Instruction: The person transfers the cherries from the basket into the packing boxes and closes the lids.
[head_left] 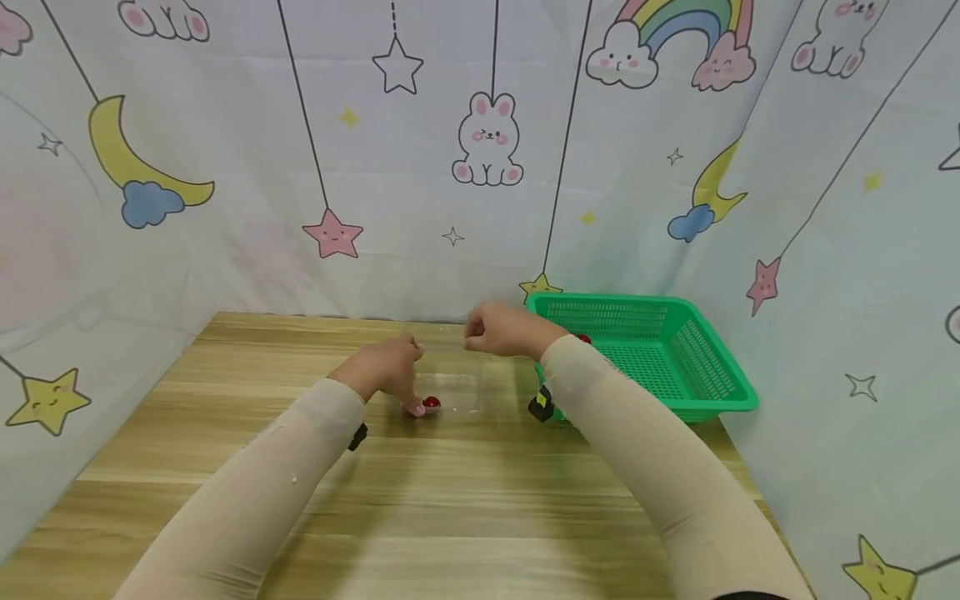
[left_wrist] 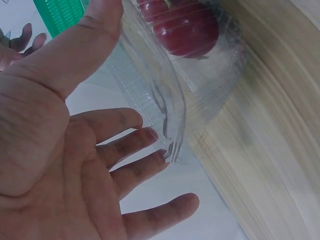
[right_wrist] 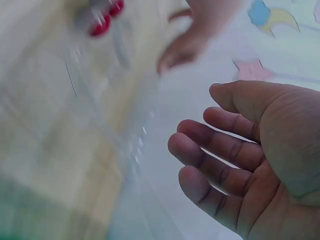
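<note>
A clear plastic clamshell box (head_left: 453, 392) lies on the wooden table (head_left: 465, 500) with a red fruit (head_left: 431, 403) inside. My left hand (head_left: 401, 379) is over its left end, thumb pointing down beside the fruit. In the left wrist view the left hand (left_wrist: 127, 80) is spread, thumb resting on the clear box (left_wrist: 165, 95) and fingertips (left_wrist: 150, 136) touching the lid's edge; the red fruit (left_wrist: 187, 27) shows through the plastic. My right hand (head_left: 487, 329) hovers above the box's far right end. The right hand (right_wrist: 195, 117) holds nothing, its fingers loosely bent near the blurred plastic (right_wrist: 132, 145).
A green mesh basket (head_left: 705, 367) stands at the right rear of the table, with something red (head_left: 583, 338) just visible behind my right wrist. Cartoon-printed cloth walls (head_left: 480, 150) close in the back and both sides.
</note>
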